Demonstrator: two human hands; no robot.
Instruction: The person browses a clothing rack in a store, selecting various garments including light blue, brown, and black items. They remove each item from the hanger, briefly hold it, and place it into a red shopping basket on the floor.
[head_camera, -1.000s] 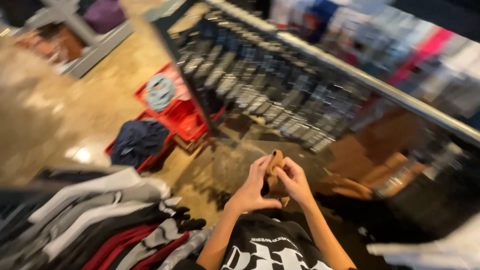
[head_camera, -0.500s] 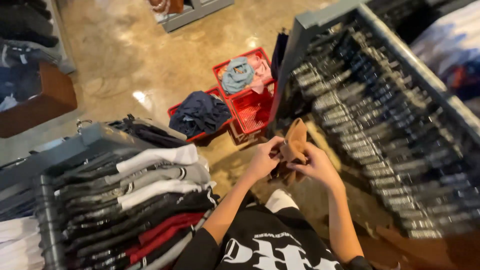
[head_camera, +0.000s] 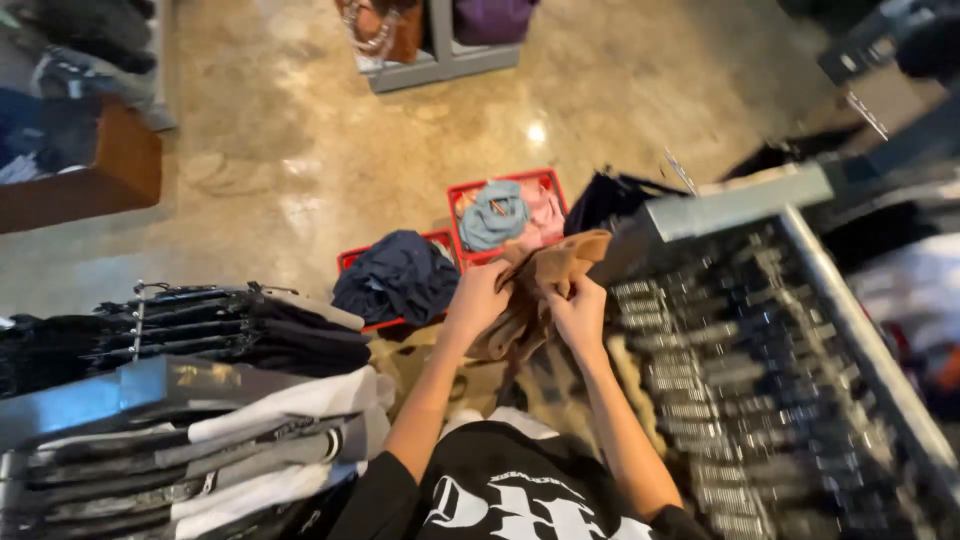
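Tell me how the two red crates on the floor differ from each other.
The nearer red crate is almost covered by one dark navy garment heaped over it, while the farther red crate holds a blue-grey garment and a pink one. The farther crate's rim shows nearly all round; the nearer crate's rim shows only in parts. Both are red, sit side by side on the floor and hold clothes.

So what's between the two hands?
In the head view, a bunched tan garment lies between the left hand and right hand; both grip it.
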